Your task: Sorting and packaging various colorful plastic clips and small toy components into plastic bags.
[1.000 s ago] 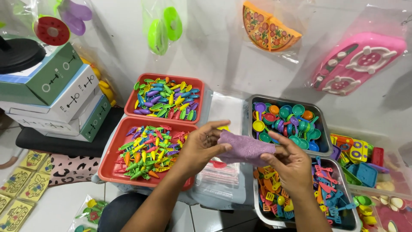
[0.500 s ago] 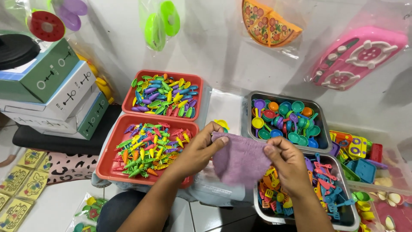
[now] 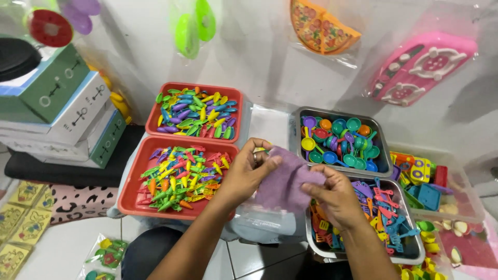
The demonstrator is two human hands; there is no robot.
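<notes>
Pinched between thumb and fingers of both hands, a small purple, felt-like pouch [image 3: 287, 182] is held at its upper edge by the left hand [image 3: 248, 171] and along its right side by the right hand [image 3: 336, 196]. It is held in the air in front of the body, above a clear plastic bag [image 3: 264, 225] that lies under the hands. Just left of the pouch a red plastic tray of small multicoloured toy vegetables [image 3: 179, 179] is seen, with a second red tray of coloured pieces [image 3: 196, 111] behind it. To the pouch's right, a metal tray of tiny blue and red toy utensils [image 3: 381, 218] is found, and beyond it a metal tray of little round coloured pans [image 3: 340, 139]. Only the edges are gripped, so the limp pouch could probably slip and drop among the trays.
</notes>
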